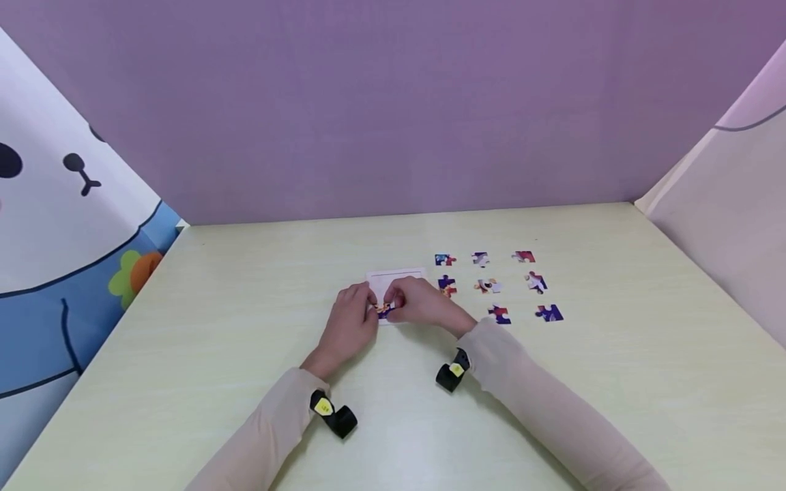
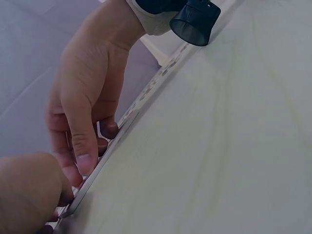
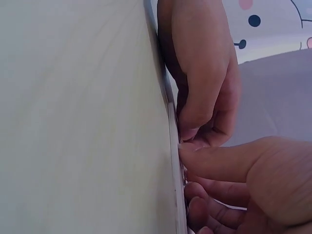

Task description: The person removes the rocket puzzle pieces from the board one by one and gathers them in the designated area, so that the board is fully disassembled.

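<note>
A small white puzzle board (image 1: 396, 275) lies flat on the table with both hands over it. Near its lower left, a dark purple and orange puzzle piece (image 1: 384, 312) shows between the hands. My right hand (image 1: 424, 303) pinches at this piece with thumb and index finger. From the other side, my left hand (image 1: 350, 320) has bent fingers, with thumb and index tips at the board's left part; I cannot tell whether they grip anything. In the right wrist view, the right thumb (image 3: 209, 163) comes down close beside the left fingertips (image 3: 192, 134), partly hiding the piece.
Several loose puzzle pieces lie spaced in rows right of the board, among them a red one (image 1: 524, 256), a purple one (image 1: 549, 313) and one near the right forearm (image 1: 500, 314). A purple panel (image 1: 393, 109) stands behind the pale table (image 1: 264, 259), with printed panels at both sides.
</note>
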Demonstrator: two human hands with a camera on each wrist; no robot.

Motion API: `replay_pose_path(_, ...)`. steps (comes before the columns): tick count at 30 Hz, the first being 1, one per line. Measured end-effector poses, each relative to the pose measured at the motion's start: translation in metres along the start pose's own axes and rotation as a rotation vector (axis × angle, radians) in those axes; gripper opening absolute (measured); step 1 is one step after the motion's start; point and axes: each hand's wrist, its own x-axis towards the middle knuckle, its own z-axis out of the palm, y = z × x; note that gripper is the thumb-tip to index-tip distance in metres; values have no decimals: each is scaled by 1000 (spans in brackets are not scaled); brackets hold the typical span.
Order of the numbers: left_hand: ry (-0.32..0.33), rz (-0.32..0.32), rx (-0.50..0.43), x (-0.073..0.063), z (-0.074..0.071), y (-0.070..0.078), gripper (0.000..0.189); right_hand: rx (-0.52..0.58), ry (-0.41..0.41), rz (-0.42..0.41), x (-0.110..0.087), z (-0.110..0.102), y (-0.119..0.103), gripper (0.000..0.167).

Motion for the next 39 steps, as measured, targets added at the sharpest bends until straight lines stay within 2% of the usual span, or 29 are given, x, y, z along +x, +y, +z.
replay_pose_path(8, 19, -40, -31, 1, -1, -1, 19, 71, 35, 22, 1, 3, 3, 22)
replay_pose_path(25, -29, -140, -65, 1, -4, 2, 34, 96, 65, 26, 1, 6, 5, 21)
replay_pose_path(39, -16, -170, -81, 2, -3, -1, 34, 132, 104, 13, 1, 5, 5, 11)
